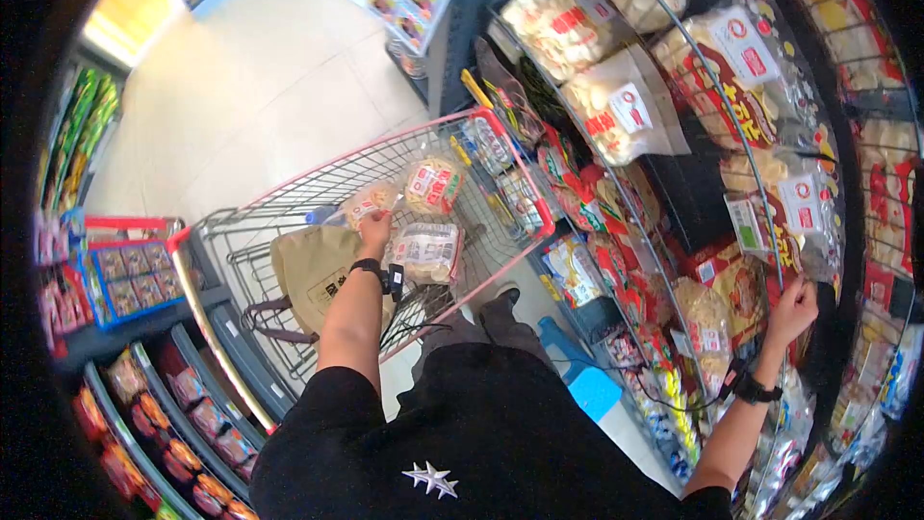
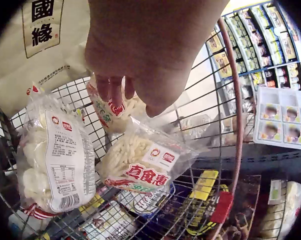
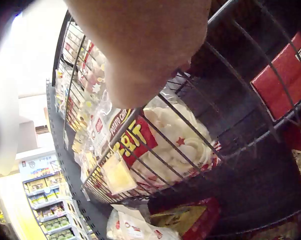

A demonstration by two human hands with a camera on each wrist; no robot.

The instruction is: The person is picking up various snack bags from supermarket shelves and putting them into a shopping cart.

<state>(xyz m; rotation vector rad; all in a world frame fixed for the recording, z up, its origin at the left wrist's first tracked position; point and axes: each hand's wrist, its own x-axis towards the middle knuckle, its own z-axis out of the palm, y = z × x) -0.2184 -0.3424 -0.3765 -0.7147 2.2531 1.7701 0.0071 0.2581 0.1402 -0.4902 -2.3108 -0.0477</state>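
My left hand (image 1: 373, 233) is over the cart, its fingers bent down onto a clear packet of pale food (image 1: 364, 202); in the left wrist view the hand (image 2: 140, 55) covers part of that packet (image 2: 104, 110). Beside it lie a noodle-like packet (image 1: 433, 185) and a larger labelled bag (image 1: 427, 250). My right hand (image 1: 795, 310), fingers curled, is at the shelf beside the lower edge of a snack bag (image 1: 799, 217). In the right wrist view the hand (image 3: 150, 55) covers part of the wire rim above a snack bag (image 3: 178, 135); its fingertips are mostly hidden.
A beige bag (image 1: 313, 265) lies in the wire cart (image 1: 289, 183). Wire-fronted shelves with snack bags (image 1: 616, 111) stand along the right. A blue stool (image 1: 595, 393) is on the floor below them. Low shelves of packets (image 1: 183, 453) are at the left.
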